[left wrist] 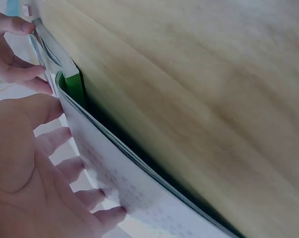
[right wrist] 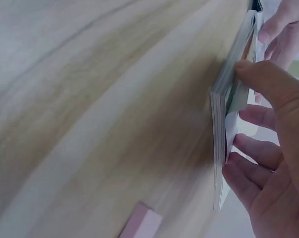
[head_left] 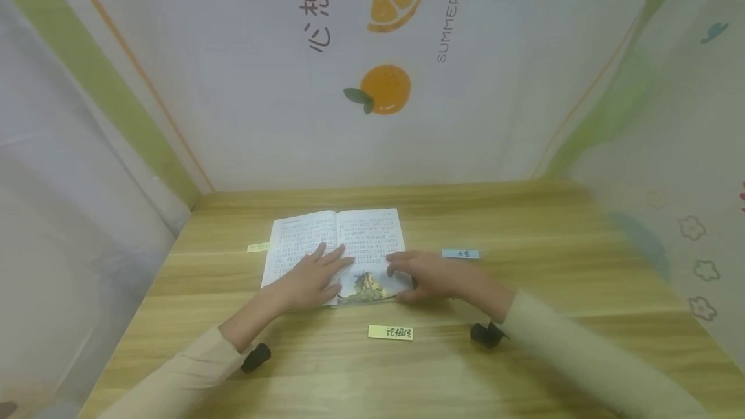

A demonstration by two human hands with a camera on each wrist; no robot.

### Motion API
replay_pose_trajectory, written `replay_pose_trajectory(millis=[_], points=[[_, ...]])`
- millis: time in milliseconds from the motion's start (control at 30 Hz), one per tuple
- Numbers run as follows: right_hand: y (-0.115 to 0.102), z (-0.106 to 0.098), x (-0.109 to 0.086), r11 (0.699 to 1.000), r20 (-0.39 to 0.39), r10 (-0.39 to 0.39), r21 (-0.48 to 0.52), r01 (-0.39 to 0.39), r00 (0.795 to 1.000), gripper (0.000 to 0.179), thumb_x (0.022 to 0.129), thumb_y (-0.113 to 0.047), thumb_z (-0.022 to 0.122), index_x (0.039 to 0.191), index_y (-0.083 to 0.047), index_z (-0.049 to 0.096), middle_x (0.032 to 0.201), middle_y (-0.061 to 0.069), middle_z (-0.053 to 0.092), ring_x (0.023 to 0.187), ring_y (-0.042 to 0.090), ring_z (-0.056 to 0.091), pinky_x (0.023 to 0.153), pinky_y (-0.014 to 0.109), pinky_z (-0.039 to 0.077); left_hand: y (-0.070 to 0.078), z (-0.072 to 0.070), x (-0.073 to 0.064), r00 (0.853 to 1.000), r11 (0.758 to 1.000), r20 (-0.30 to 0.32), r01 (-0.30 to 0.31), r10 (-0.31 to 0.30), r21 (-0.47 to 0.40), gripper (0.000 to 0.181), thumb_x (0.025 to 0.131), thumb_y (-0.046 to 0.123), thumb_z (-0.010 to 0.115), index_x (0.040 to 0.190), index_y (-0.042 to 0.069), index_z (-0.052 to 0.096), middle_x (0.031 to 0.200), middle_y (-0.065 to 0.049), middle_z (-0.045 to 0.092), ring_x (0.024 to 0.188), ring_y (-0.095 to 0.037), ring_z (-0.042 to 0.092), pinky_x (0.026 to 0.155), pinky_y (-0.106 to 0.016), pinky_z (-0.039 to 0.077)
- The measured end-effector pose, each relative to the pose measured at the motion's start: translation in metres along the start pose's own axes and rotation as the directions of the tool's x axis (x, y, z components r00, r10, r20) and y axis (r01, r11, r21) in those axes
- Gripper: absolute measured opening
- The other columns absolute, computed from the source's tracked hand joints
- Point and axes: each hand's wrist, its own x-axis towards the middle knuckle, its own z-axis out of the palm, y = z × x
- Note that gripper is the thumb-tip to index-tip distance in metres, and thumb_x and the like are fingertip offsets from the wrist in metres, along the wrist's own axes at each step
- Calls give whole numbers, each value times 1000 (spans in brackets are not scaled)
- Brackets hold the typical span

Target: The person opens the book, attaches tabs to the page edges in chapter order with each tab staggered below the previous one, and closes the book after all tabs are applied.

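An open book (head_left: 368, 235) near the worktop's (head_left: 524, 212) far edge, left of centre, is touched by the left hand (head_left: 308, 282), fingers spread, and the right hand (head_left: 432, 275), fingers loosely bent. A yellow label (head_left: 390, 333) is placed nearer the front edge.

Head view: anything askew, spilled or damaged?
No spill or damage visible. Two oddities: the left yellow label is partly hidden at the open book's left edge, and the backdrop looks turned sideways, its lettering running bottom to top.
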Motion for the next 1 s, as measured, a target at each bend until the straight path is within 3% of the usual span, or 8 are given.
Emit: replay_pose_trajectory(millis=[200, 367, 533, 667, 1000], points=[[-2, 0, 1, 1000, -6, -17, -3, 17, 1000, 42, 92, -33, 76, 126, -11, 66, 148, 13, 52, 134, 31, 50, 110, 42, 41, 11, 0, 6, 998, 998, 33, 47, -45, -37, 60, 100, 28, 62, 154, 9, 43, 162, -24, 21, 146, -55, 8, 113, -71, 11], [-2, 0, 3, 999, -23, -29, -19, 28, 999, 37, 89, -18, 76, 124, -9, 68, 143, 13, 56, 129, 30, 55, 105, 39, 46, 25, 0, 16, 998, 999, 48, 44, -42, -30, 65, 97, 37, 67, 152, 10, 47, 161, -28, 21, 145, -56, 9, 113, -72, 7], [-3, 1, 6, 1000, -46, 10, -11, -10, 999, 45, 86, -9, 77, 129, -5, 65, 143, 14, 56, 127, 31, 56, 105, 40, 47, 35, 1, 23, 998, 999, 59, 39, -38, -31, 76, 92, 49, 71, 153, 11, 46, 163, -25, 20, 146, -55, 7, 114, -70, 4], [-4, 2, 7, 999, -71, 24, -27, -26, 997, 48, 85, -8, 79, 130, -5, 63, 141, 13, 57, 126, 31, 57, 104, 40, 48, 38, 3, 25, 997, 999, 66, 32, -30, -23, 82, 89, 52, 73, 155, 12, 43, 163, -23, 19, 145, -56, 6, 115, -68, 3], [-3, 5, 8, 996, -115, -33, -85, 24, 993, 35, 85, -7, 79, 118, -7, 67, 133, 12, 63, 118, 27, 61, 99, 36, 51, 40, 2, 25, 998, 999, 54, 39, -38, -18, 79, 92, 50, 71, 155, 12, 43, 163, -21, 20, 145, -56, 10, 117, -65, 5]])
